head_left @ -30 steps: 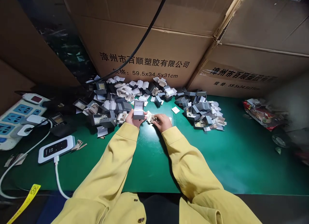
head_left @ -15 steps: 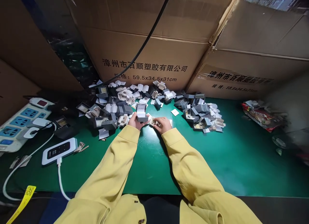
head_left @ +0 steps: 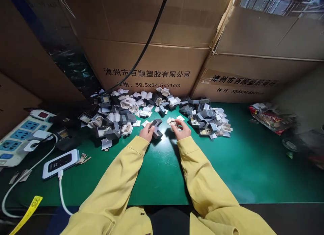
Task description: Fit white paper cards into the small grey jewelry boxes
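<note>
My left hand [head_left: 147, 132] is closed on a small dark grey box [head_left: 157, 127], which is tilted over the green table. To its right, my right hand [head_left: 182, 130] grips a small cream-coloured insert [head_left: 174, 123]; its exact shape is hard to make out. Beyond my left hand lies a pile of grey boxes and pale paper pieces [head_left: 129, 101]. Another heap of grey boxes [head_left: 204, 115] sits just past my right hand, with white pieces along its right side.
Large cardboard cartons [head_left: 146, 59] stand behind the green table [head_left: 162, 177]. At the left are a power strip [head_left: 21, 135] and a white device [head_left: 60, 163] with cables. A crumpled colourful packet [head_left: 269, 118] lies at the right.
The box in my left hand has turned from upright, with its open lid facing me, to tilted. My right hand has moved right, away from my left, lifting the cream insert.
</note>
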Available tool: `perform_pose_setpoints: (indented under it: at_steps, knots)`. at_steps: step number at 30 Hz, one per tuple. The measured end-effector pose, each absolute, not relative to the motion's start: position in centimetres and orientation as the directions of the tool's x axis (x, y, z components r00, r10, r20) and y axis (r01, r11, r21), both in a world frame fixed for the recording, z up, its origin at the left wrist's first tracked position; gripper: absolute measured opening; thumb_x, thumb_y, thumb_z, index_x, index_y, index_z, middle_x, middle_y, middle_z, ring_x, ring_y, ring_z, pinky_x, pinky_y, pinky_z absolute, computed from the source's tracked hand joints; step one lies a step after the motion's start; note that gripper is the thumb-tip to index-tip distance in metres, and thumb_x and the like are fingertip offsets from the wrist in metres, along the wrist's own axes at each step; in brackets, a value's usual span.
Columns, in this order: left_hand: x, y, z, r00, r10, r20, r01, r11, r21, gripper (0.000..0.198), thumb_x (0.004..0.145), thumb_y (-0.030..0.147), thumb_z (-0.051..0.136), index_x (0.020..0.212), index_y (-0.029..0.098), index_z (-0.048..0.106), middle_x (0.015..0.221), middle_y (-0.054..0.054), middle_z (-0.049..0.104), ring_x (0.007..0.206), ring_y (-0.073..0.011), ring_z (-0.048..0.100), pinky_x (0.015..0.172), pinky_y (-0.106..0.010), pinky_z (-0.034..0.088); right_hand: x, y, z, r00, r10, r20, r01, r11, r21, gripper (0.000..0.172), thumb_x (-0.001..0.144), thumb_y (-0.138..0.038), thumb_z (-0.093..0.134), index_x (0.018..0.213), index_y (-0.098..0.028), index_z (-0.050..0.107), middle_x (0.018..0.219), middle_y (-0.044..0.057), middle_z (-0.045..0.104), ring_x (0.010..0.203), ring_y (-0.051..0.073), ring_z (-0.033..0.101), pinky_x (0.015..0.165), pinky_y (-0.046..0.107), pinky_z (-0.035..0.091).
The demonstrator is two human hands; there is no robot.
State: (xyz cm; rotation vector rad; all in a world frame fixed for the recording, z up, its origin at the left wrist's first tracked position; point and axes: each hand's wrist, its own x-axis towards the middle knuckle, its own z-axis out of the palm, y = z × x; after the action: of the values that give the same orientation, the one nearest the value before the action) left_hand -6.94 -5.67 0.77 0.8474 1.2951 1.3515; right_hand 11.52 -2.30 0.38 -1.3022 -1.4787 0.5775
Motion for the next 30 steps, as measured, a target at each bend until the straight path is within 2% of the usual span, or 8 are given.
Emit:
perform_pose_setpoints:
  at_steps: [4,8,11,16,19,22,26,30]
  knots:
    - [-6.8,-5.5,0.3,-0.260,0.961,0.092,0.238,-0.028,0.971,0.022,0.068,0.028,0.065,0.089,0.023,0.066,0.085,-0.006,0.064,0.098,-0.0260,0.053,0.094,-0.035,0.035,10.6,-3.0,0.6,0.083,0.919,0.386,0.375,0.330,-0.866,0.032,0.070,-0.034,0.061,0.097,-0.018,0.062,0.096,0.006,0.066,0.086,0.018,0.060,0.076,0.033,0.052]
    - [-7.2,-5.2,0.3,-0.219,0.965,0.144,0.283,-0.079,0.956,0.019,0.067,0.026,0.063,0.085,0.020,0.067,0.095,-0.009,0.061,0.102,-0.0285,0.048,0.101,-0.040,0.027,10.4,-3.3,1.1,0.068,0.899,0.432,0.412,0.369,-0.833,0.032,0.070,-0.032,0.061,0.099,-0.018,0.062,0.097,0.007,0.066,0.086,0.018,0.059,0.077,0.035,0.051]
    - [-7.6,-5.1,0.4,-0.289,0.947,0.143,0.251,-0.069,0.966,0.020,0.065,0.024,0.064,0.085,0.020,0.066,0.093,-0.009,0.060,0.103,-0.0295,0.047,0.101,-0.040,0.027,10.5,-3.0,1.1,0.064,0.894,0.443,0.405,0.383,-0.831,0.034,0.069,-0.032,0.062,0.099,-0.017,0.062,0.097,0.008,0.065,0.085,0.018,0.060,0.076,0.035,0.052]
    - [-7.9,-5.3,0.5,-0.376,0.910,0.172,0.401,-0.008,0.916,0.028,0.064,0.022,0.061,0.092,0.021,0.063,0.090,-0.009,0.058,0.101,-0.0302,0.047,0.101,-0.042,0.026,10.6,-3.0,1.1,0.024,0.898,0.439,0.359,0.402,-0.842,0.035,0.070,-0.033,0.061,0.102,-0.019,0.060,0.099,0.007,0.065,0.087,0.018,0.061,0.075,0.033,0.053]
    - [-8.0,-5.8,1.4,-0.443,0.851,0.283,0.482,-0.040,0.875,0.036,0.065,0.021,0.059,0.101,0.021,0.061,0.101,-0.010,0.055,0.105,-0.0293,0.046,0.101,-0.041,0.027,10.3,-3.3,1.1,-0.016,0.892,0.453,0.354,0.428,-0.831,0.035,0.070,-0.034,0.062,0.101,-0.019,0.060,0.099,0.006,0.065,0.086,0.018,0.061,0.076,0.034,0.053]
    - [-7.7,-6.8,3.1,-0.495,0.778,0.387,0.541,-0.073,0.838,0.031,0.069,0.024,0.059,0.099,0.018,0.062,0.109,-0.013,0.052,0.109,-0.0290,0.044,0.100,-0.039,0.029,10.1,-3.7,1.4,-0.050,0.867,0.496,0.378,0.476,-0.794,0.033,0.071,-0.035,0.062,0.101,-0.019,0.060,0.098,0.006,0.065,0.085,0.018,0.061,0.077,0.034,0.053]
    - [-5.6,-8.3,4.8,-0.509,0.776,0.373,0.336,-0.220,0.916,0.020,0.070,0.028,0.062,0.088,0.020,0.062,0.103,-0.010,0.054,0.097,-0.0243,0.052,0.089,-0.035,0.039,9.8,-4.3,2.7,-0.044,0.735,0.677,0.416,0.629,-0.656,0.025,0.077,-0.032,0.058,0.098,-0.020,0.060,0.096,0.008,0.066,0.089,0.020,0.060,0.078,0.037,0.052]
    - [-2.4,-8.9,5.0,-0.427,0.883,0.195,-0.187,-0.297,0.936,0.044,0.066,0.029,0.068,0.108,0.022,0.055,0.112,-0.009,0.055,0.105,-0.0233,0.054,0.089,-0.033,0.043,9.8,-5.1,4.3,-0.066,0.618,0.784,0.453,0.718,-0.528,0.026,0.078,-0.030,0.056,0.102,-0.021,0.058,0.100,0.010,0.064,0.096,0.023,0.059,0.083,0.043,0.049]
